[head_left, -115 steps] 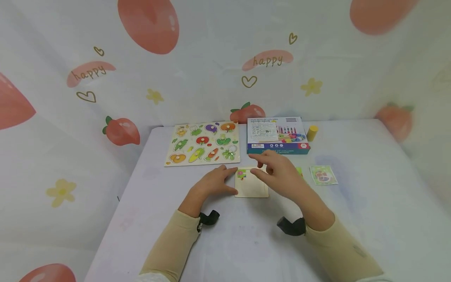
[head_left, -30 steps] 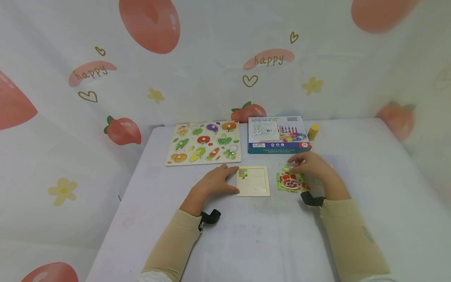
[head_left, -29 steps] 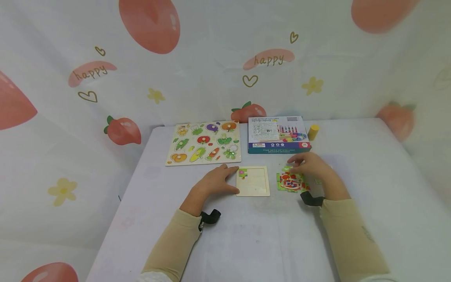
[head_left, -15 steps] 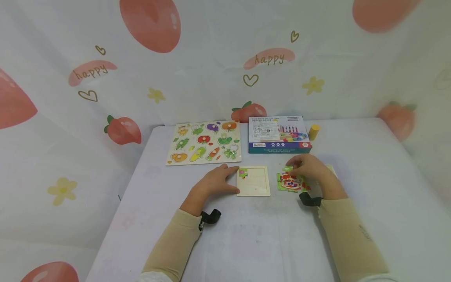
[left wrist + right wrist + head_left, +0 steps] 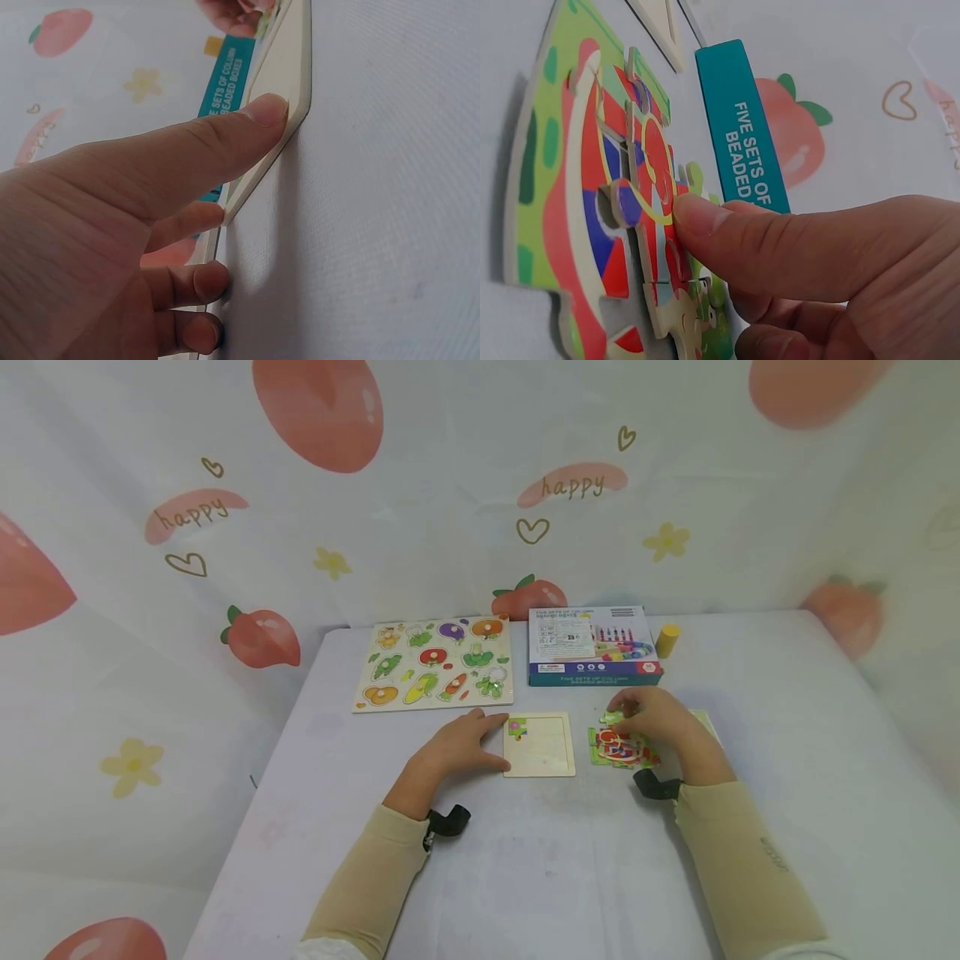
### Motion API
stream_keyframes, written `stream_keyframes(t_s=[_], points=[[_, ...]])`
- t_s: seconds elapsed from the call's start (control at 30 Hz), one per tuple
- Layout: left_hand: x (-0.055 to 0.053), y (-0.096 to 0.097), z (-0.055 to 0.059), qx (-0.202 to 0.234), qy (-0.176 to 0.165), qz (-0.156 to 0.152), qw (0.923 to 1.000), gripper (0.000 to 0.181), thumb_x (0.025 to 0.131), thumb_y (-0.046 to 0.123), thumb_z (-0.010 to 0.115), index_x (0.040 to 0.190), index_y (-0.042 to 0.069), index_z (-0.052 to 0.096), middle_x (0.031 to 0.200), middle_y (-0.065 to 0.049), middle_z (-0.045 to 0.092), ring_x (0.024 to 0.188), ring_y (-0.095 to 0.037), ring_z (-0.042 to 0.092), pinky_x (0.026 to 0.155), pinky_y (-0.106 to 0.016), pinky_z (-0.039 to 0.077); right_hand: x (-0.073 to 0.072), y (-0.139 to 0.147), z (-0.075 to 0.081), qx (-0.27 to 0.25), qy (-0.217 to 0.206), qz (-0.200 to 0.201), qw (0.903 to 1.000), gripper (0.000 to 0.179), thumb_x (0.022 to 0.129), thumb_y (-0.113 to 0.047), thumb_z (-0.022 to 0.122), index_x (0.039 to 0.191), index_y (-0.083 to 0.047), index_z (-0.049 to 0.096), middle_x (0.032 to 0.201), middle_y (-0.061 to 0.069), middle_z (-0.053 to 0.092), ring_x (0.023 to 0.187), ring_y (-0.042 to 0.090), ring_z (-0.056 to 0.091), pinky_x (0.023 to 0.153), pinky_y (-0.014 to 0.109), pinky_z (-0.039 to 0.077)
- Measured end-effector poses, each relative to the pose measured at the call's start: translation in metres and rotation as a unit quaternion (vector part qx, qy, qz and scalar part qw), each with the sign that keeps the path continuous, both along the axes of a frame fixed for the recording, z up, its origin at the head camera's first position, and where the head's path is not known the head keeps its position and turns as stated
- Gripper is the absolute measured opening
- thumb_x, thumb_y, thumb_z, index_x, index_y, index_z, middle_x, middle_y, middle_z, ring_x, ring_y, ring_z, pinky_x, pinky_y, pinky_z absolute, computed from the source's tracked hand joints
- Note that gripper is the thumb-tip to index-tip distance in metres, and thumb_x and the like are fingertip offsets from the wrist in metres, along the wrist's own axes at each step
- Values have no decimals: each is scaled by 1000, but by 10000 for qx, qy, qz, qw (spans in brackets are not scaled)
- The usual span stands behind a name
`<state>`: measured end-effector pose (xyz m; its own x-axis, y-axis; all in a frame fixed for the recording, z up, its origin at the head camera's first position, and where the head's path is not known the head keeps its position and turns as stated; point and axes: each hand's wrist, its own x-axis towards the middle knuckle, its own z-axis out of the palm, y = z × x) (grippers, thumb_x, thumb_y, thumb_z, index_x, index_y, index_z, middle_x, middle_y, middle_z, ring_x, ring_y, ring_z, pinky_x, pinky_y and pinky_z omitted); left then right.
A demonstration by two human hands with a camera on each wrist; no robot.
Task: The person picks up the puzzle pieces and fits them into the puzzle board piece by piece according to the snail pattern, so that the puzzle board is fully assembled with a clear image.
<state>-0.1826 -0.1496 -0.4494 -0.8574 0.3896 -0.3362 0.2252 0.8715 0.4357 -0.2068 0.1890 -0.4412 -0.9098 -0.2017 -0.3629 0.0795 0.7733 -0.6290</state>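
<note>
A shallow square wooden puzzle tray (image 5: 543,752) lies flat at the table's middle, with a green piece bearing a pink flower (image 5: 517,727) in its far left corner. My left hand (image 5: 461,747) rests at the tray's left edge, thumb on the near corner and index finger by the far one. Just right of it is a loose heap of puzzle pieces (image 5: 618,750), printed in red, blue, white and green and partly overlapping. Over the heap's far side, my right hand (image 5: 660,718) pinches a green puzzle piece (image 5: 611,717) between thumb and index finger.
A vegetable peg puzzle board (image 5: 405,677) lies at the back left. The beaded toy box (image 5: 592,647) sits behind the heap, with a yellow cylinder (image 5: 667,642) to its right. A picture card (image 5: 707,722) shows partly behind my right wrist.
My right hand has gone from above the tray to the heap on the right, then shifted slightly left there, uncovering part of the card. My left hand keeps its place at the tray.
</note>
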Motion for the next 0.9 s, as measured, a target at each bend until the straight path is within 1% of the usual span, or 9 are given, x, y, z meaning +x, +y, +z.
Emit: stream_keyframes(t_s=[0.17,0.4,0.6,0.9], points=[[-1,-1,-3,20,21,-27,10000,87,82,50,83,157,29,45,138,-5,52,119,-23,51,107,-47,44,0,-3,5,105,56,114,9999,35,90,-19,79,121,-4,69,114,19,62,104,37,54,95,55,47],[0,-1,-1,42,45,-53,10000,87,82,50,84,157,28,45,135,-6,53,116,-23,51,106,-47,44,-1,-5,2,215,212,171,9994,34,90,-16,79,120,-3,71,115,18,66,104,36,56,99,57,46],[0,-1,-1,41,43,-48,10000,87,82,50,84,157,29,45,136,-5,53,117,-23,51,107,-47,44,-1,-6,3,246,228,173,9993,33,90,-14,79,120,-1,73,114,17,68,104,35,57,101,57,45],[-1,-1,-1,38,44,-50,10000,87,82,50,83,157,28,45,134,-5,53,115,-22,51,105,-47,45,-1,-2,3,275,224,260,9990,35,91,-19,79,121,-4,72,113,15,68,104,34,57,100,58,46]])
